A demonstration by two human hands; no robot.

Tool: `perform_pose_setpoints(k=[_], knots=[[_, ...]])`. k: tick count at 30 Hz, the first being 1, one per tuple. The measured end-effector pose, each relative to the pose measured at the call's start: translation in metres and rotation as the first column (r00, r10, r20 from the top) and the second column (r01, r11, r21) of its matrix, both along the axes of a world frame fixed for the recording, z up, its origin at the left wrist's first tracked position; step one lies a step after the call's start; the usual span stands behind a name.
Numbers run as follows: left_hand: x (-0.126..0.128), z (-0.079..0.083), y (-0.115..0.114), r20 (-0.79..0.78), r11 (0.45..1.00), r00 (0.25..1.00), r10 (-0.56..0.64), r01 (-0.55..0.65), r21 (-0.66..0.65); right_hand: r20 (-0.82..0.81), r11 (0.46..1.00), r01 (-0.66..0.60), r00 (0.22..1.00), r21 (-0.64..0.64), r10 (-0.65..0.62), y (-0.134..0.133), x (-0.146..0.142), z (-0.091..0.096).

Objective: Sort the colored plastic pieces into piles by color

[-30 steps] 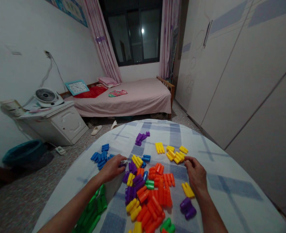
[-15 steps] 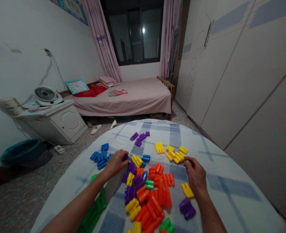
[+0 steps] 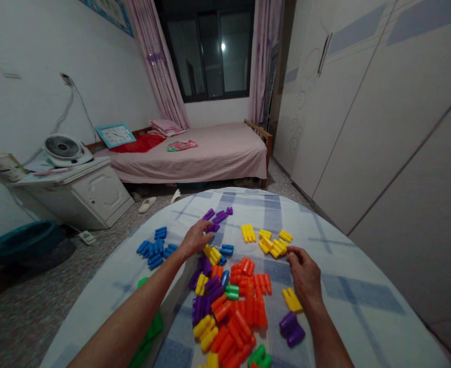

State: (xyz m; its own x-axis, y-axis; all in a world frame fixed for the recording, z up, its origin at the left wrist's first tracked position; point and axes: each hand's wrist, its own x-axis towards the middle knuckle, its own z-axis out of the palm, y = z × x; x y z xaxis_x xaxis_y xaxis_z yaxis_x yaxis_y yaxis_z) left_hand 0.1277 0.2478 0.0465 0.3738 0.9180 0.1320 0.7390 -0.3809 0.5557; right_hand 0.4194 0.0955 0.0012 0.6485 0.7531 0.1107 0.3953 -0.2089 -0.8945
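Observation:
Plastic building blocks made of joined tubes lie on a checked tablecloth. My left hand (image 3: 195,239) reaches over the small purple group at the far side, fingers closed at a purple block (image 3: 213,228); the fingers partly hide it. Just beyond lie other purple blocks (image 3: 220,217). My right hand (image 3: 305,273) rests at the near right edge of the yellow blocks (image 3: 274,247), fingers bent and slightly apart, fingertips beside the pile with nothing visible in them. Between my arms is a mixed heap of orange blocks (image 3: 250,301), purple, yellow, blue and green pieces.
Blue blocks (image 3: 153,250) lie left of my left hand, and green blocks (image 3: 152,332) sit partly under my left forearm. A lone yellow block (image 3: 292,300) and a purple block (image 3: 292,328) lie near my right wrist. Beyond the round table (image 3: 305,209) stands a bed (image 3: 210,158).
My left hand has moved away from me, from beside the mixed heap to the far purple group, with a purple block at its fingers. My right hand stays by the yellow pile. The view shifts slightly.

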Motion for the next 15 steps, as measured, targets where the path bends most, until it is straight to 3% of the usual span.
perform_pose_setpoints(k=[3,5,11,15], knots=[[-0.005,0.001,-0.021,-0.066,0.966,0.968,-0.244,0.236,-0.102,0.010,1.000,0.002,1.000,0.002,-0.002,0.000,0.000,0.000],[-0.008,0.003,-0.033,-0.118,0.943,0.942,-0.315,0.296,-0.154,0.012,1.000,0.005,1.000,0.006,-0.005,0.000,-0.001,0.001],[-0.010,0.012,-0.043,-0.193,0.962,0.949,-0.249,0.219,-0.164,0.019,1.000,0.005,1.000,0.010,-0.005,-0.001,-0.002,0.002],[-0.009,0.017,-0.038,-0.008,0.942,0.976,-0.217,0.207,-0.263,0.028,1.000,0.007,1.000,0.006,-0.008,-0.001,-0.002,0.003]])
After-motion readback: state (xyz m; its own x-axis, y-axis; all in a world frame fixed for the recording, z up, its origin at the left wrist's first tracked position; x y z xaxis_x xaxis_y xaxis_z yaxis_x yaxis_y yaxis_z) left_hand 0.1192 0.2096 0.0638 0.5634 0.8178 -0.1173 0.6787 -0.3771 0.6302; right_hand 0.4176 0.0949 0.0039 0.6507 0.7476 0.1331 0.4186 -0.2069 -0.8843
